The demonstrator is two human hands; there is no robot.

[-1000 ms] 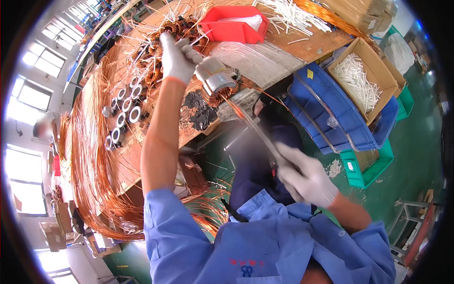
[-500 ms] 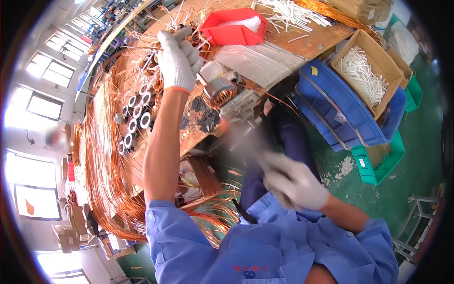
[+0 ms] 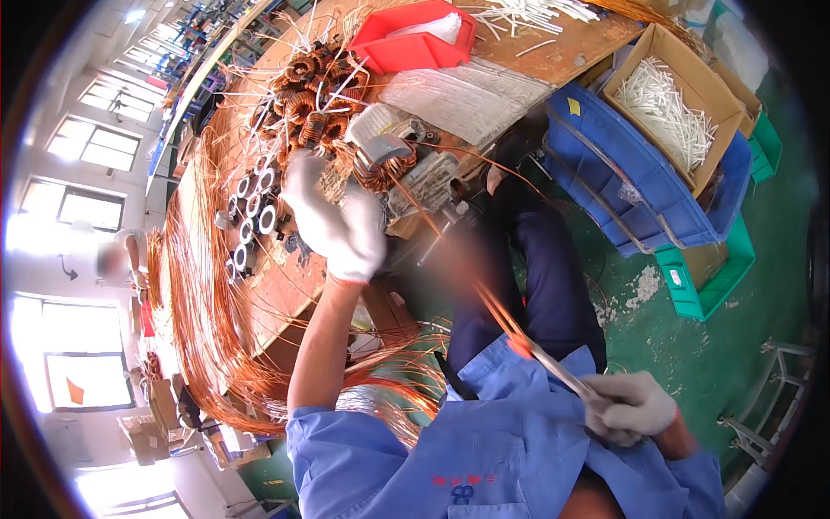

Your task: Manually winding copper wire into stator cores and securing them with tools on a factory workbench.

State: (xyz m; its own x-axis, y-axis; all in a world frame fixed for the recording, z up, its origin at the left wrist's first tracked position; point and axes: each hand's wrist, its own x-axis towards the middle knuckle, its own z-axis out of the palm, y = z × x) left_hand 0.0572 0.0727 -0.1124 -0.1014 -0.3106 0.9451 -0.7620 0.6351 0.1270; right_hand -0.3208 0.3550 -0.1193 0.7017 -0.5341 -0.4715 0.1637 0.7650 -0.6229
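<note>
The white-gloved left hand [image 3: 333, 221] has dropped from the far coils, fingers closed at the copper-wound grey stator [image 3: 385, 156] near the wooden tabletop's [image 3: 285, 285] front edge. The gloved right hand [image 3: 627, 406] grips taut copper wire strands [image 3: 501, 316], drawn further back.

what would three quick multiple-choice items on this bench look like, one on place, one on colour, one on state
1. Where is the left hand?
A. on the workbench by the copper coils
B. in the blue bin
C. on the floor

2. What colour is the tray at the back of the bench?
A. green
B. red
C. yellow

3. How is the right hand's grip?
A. open, empty
B. shut on the wire tool
C. resting flat

Answers:
1. A, its glove lies beside the coils.
2. B, the tray is plainly red.
3. B, fingers wrap the wire tool.
</note>
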